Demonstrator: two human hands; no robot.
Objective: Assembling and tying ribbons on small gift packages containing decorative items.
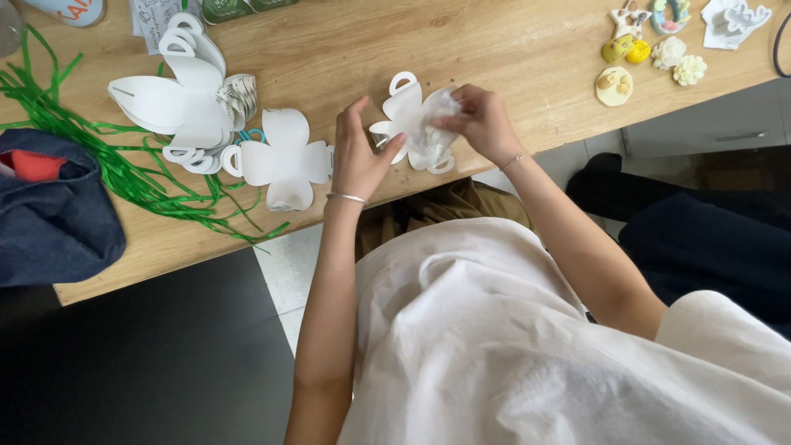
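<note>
A flat white die-cut card box blank (404, 111) with looped handles lies near the front edge of the wooden table (511, 49). My right hand (482, 124) pinches a crumpled clear plastic wrap (437, 115) over the middle of that blank. My left hand (358, 156) rests just left of it, fingers raised and apart, thumb touching the blank's left flap. Both wrists carry thin bracelets.
Another flat blank (284, 161) lies to the left, beside a pile of more blanks (185, 99). Green raffia strands (124, 169) spread across the left, next to a dark blue fabric bag (53, 214). Small plaster figures (651, 49) sit at the far right.
</note>
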